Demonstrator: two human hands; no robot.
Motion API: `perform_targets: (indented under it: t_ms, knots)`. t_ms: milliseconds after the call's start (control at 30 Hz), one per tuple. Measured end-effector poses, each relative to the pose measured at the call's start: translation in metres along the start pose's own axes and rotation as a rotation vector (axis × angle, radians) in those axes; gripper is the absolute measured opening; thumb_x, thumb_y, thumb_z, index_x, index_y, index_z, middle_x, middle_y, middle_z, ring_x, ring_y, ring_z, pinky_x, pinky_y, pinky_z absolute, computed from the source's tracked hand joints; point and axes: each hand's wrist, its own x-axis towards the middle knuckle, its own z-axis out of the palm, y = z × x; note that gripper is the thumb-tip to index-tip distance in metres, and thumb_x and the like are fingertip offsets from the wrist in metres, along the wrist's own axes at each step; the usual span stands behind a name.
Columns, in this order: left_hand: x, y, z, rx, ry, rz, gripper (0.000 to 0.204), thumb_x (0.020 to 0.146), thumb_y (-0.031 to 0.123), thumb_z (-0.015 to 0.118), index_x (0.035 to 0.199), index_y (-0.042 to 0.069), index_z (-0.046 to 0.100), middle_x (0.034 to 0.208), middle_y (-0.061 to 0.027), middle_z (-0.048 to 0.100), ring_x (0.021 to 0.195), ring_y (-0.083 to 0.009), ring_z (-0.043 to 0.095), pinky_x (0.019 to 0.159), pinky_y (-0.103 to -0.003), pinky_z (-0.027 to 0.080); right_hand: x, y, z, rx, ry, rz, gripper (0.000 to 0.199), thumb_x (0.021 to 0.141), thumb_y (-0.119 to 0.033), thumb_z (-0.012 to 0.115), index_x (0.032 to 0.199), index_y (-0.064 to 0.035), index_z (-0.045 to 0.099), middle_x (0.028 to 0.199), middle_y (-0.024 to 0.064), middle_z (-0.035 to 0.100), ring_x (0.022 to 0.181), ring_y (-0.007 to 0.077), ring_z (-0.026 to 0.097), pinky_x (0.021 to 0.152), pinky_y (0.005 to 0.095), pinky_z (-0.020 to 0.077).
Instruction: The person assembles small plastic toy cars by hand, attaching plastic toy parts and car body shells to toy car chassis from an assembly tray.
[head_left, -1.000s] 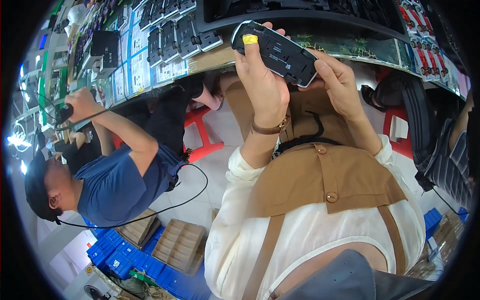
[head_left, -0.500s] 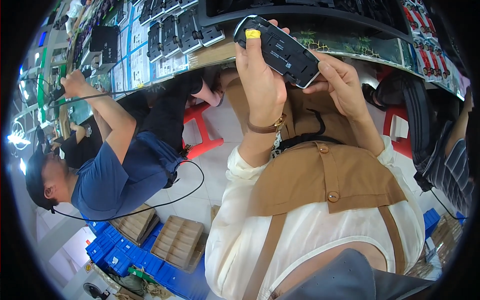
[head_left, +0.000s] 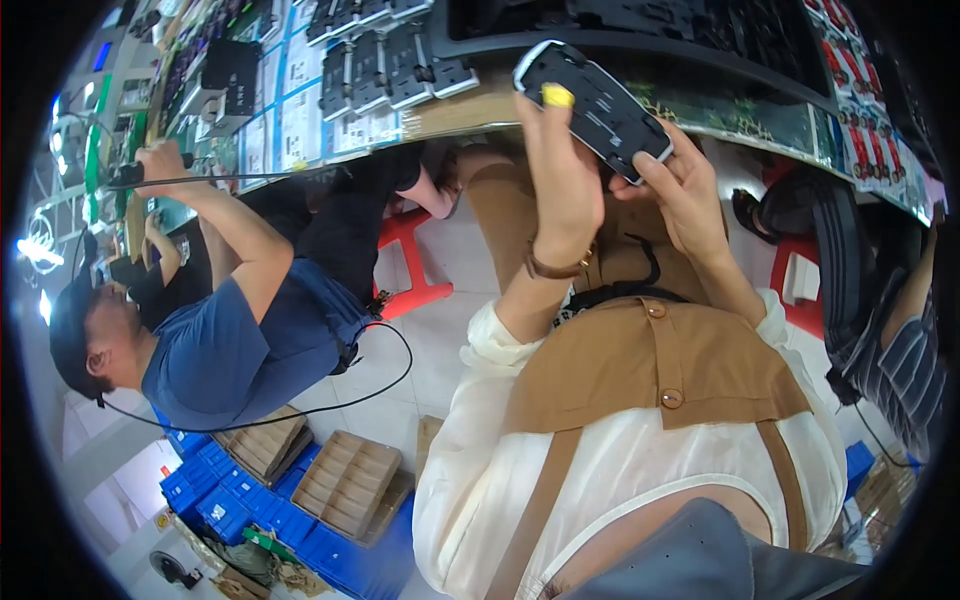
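Both hands hold a toy car with its black underside turned up and a white edge of the body showing round it. My left hand grips its left end; yellow tape wraps the thumb, and some fingers are hidden behind the car. At the lower right end, my right hand pinches the car between thumb and fingers. The car is tilted, held in the air just in front of the bench edge.
Rows of similar upturned toy cars lie on the bench at left. A large black tray stands ahead; red toy cars line the right. A co-worker sits at left. Behind are blue bins and brown divided trays.
The whole view has shifted a little, so the bench sits further right. My left hand has turned slightly around the car's end; both hands keep their hold.
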Motion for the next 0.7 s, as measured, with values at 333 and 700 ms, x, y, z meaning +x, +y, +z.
perform_targets:
  t_ms: [333,700]
  knots:
    - [0.003,0.055,-0.037,0.463,0.147,0.243,0.047,0.095,0.015,0.042,0.136,-0.002,0.028,0.123,-0.0089,0.046,0.108,-0.0120,0.044,0.095,-0.024,0.034,-0.002,-0.011,0.026,-0.202,-0.146,-0.160,0.056,0.090,-0.017,0.047,0.138,-0.0014,0.023,0.118,0.0148,0.051,0.100,0.0202,0.055,0.084,0.0310,0.0464]
    - [0.228,0.279,-0.260,1.067,0.357,0.350,0.027,0.083,0.002,0.050,0.110,-0.004,0.051,0.087,-0.0087,0.059,0.072,-0.0129,0.055,0.060,-0.024,0.044,0.005,-0.019,-0.039,-0.363,0.121,-0.217,0.038,0.094,-0.020,0.043,0.127,0.0001,0.042,0.092,0.0064,0.058,0.079,0.0101,0.055,0.071,0.0216,0.0455]
